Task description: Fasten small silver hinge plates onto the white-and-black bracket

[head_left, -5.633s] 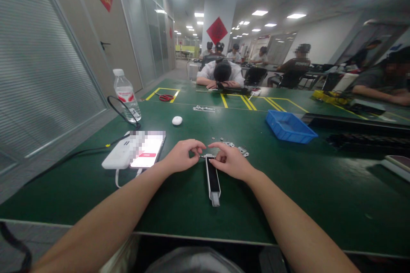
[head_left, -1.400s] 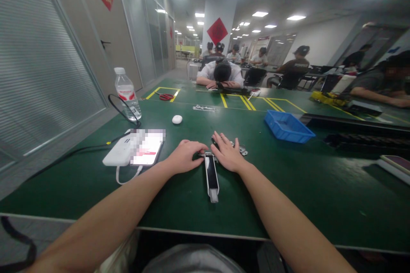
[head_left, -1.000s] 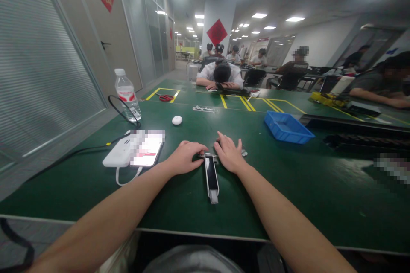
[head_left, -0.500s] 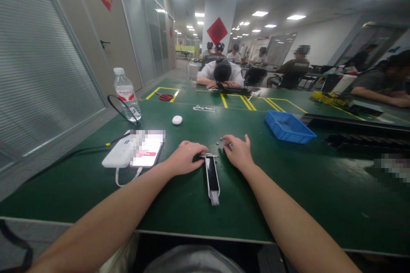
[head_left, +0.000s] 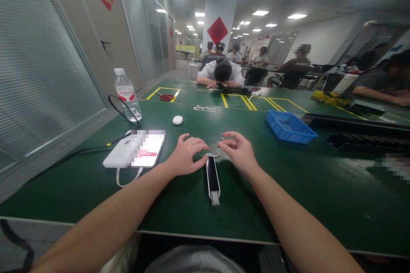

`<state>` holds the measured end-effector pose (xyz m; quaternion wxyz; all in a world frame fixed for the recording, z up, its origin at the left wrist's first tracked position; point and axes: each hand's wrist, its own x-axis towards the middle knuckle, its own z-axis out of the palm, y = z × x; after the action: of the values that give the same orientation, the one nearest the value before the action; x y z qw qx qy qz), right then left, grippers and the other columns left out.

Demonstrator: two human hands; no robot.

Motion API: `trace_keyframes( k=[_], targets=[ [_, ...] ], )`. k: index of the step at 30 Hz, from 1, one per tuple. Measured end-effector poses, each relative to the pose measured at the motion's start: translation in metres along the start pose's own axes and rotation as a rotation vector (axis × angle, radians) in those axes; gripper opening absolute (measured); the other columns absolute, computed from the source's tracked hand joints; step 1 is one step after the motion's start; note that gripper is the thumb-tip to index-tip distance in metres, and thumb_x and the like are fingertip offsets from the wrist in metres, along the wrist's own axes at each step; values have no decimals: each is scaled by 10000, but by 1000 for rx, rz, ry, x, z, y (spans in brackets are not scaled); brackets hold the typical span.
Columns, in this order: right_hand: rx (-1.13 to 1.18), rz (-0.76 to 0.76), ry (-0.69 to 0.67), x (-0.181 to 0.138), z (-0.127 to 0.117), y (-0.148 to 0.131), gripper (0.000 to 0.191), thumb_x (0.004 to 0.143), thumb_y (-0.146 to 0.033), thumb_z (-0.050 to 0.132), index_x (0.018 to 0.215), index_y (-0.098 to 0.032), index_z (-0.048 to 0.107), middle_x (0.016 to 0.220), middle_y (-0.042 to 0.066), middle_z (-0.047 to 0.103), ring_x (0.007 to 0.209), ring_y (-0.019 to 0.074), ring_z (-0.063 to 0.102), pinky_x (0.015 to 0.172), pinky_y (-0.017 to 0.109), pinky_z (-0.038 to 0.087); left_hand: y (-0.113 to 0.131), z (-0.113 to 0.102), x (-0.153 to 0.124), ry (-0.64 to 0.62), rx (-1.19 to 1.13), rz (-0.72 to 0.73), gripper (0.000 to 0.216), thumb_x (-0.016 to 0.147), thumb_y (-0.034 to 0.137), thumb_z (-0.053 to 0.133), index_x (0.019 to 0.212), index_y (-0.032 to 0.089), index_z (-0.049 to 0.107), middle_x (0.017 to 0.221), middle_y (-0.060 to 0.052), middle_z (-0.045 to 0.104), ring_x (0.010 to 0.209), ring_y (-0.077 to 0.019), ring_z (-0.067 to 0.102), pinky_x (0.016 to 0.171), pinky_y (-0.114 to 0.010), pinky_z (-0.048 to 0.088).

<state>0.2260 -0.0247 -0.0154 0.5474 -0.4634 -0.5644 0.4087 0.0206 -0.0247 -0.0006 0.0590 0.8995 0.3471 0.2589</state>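
Note:
A slim device with a white frame and long dark face (head_left: 212,175) lies lengthwise on the green table, a pale grey piece (head_left: 215,198) at its near end. A thin metal rod (head_left: 212,155) crosses its far end. My left hand (head_left: 189,155) is beside that end, fingers apart, thumb tip near the device's corner. On the right, my right hand (head_left: 238,150) has thumb and index fingertips close together in a pinch; what is between them is too small to tell. A tiny ring-shaped part (head_left: 222,138) lies just beyond those fingertips.
Left of my hands are a phone (head_left: 149,149), a white power bank (head_left: 118,153) with cables and a water bottle (head_left: 127,96). A white case (head_left: 177,120), red scissors (head_left: 166,97) and a blue bin (head_left: 290,127) stand farther off. A person rests head-down across the table.
My right hand has shifted slightly left, its thumb and index coming together at the tiny parts. My left fingers have come away from the rod and spread apart.

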Motion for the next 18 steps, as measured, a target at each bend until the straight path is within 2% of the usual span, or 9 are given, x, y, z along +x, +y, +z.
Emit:
trace_keyframes(
  k=[4,9,18],
  targets=[
    [126,47,-51,-5,6,-8,504,590,-416,776,967,-208,514,732,14,706,743,198,687,764,374,543,-2,3,1,74,38,36,165,858,307,533,965,226,629,1020,-22,671,994,-186,595,1054,-457,190],
    [198,101,-84,-7,8,-8,532,551,-385,811,960,-204,522,702,-4,713,674,175,686,708,337,552,-4,5,1,174,51,77,141,874,306,540,917,221,645,956,-17,699,932,-166,621,1032,-425,223],
    [272,146,-136,-9,11,-7,500,558,-305,823,962,-199,547,682,-24,716,620,128,672,652,257,529,-5,7,1,235,48,127,118,872,291,561,856,217,652,897,7,711,867,-145,639,1010,-402,244]
  ],
)
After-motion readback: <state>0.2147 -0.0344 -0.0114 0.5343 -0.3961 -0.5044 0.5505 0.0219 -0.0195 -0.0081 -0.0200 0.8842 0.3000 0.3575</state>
